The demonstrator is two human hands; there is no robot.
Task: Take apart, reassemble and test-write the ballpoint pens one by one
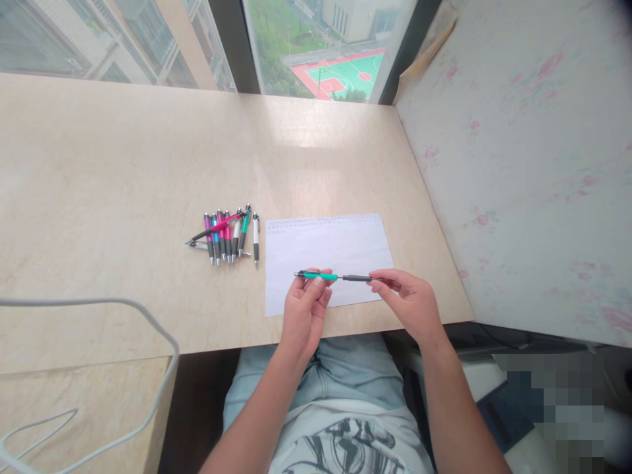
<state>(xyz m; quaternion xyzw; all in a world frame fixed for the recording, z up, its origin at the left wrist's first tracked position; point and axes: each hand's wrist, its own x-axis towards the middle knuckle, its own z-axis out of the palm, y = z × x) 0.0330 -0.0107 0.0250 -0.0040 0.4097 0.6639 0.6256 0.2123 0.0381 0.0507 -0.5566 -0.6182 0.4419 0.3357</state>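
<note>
My left hand [311,304] grips the green upper barrel [323,276] of a pen, its clip end pointing left. Between the thumb and fingers of my right hand [407,296] is the tip end of the pen's dark grip section [356,278]. A short gap separates the two pen parts, and a thin refill shows across it. Both hands are above a white sheet of paper [336,247] with faint rows of writing along its top. Left of the paper, a white pen [255,238] stands apart from a cluster of several colored pens [220,237].
The pens and paper lie on a beige marble-look tabletop [123,171]. A white cable [143,309] curves over its left front part. On the right is a flower-patterned wall [518,164], and behind the table a window [320,52]. A pale device [513,408] sits below right.
</note>
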